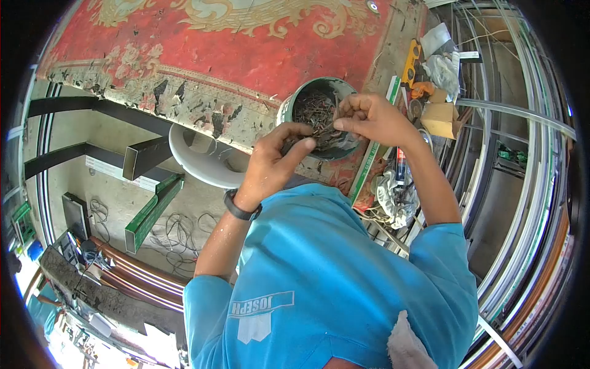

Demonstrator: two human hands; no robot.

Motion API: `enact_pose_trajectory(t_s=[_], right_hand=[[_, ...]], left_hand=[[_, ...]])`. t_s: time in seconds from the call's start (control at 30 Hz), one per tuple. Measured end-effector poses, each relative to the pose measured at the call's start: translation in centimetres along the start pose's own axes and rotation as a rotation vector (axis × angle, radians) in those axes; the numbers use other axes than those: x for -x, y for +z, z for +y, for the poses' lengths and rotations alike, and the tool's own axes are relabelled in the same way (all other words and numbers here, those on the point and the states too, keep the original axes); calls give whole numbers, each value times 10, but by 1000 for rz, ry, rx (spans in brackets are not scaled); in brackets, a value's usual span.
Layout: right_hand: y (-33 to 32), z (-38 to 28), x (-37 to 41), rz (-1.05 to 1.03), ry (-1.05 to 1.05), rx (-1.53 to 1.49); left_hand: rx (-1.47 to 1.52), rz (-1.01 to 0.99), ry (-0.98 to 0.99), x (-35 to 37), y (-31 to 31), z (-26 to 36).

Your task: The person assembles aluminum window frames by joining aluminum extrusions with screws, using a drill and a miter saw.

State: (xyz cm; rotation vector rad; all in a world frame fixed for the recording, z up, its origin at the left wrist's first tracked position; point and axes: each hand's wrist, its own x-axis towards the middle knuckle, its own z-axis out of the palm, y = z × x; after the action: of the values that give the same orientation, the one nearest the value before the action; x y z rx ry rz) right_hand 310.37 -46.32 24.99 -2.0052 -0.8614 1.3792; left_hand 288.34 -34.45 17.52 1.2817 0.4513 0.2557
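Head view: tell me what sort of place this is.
Probably a metalwork or aluminium-fitting workshop: long profiles stacked along the right, cut green channel pieces lying on the floor, and a can of small fasteners under the left hand and right hand.

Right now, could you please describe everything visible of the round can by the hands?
The round can is pale green, open-topped, upright near the worn edge of the red patterned tabletop. It holds a tangle of thin dark metal pieces, perhaps nails or screws. Fingers of the left hand reach over its near rim; the right hand pinches pieces above it.
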Motion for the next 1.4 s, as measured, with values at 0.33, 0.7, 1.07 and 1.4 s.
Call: enact_pose_trajectory(t_s=[0.33, 0.7, 1.07, 1.4], right_hand=[[0, 13, 5, 135, -105, 132], [34, -12, 10, 111, -401, 3], [20, 3, -10, 203, -220, -74], [23, 7, -38, 276, -469, 322]], left_hand=[[440, -175, -350, -11, -6, 3], [211, -117, -154, -8, -3, -2], [532, 170, -137, 6, -40, -15], [925, -12, -136, 2, -26, -33]])
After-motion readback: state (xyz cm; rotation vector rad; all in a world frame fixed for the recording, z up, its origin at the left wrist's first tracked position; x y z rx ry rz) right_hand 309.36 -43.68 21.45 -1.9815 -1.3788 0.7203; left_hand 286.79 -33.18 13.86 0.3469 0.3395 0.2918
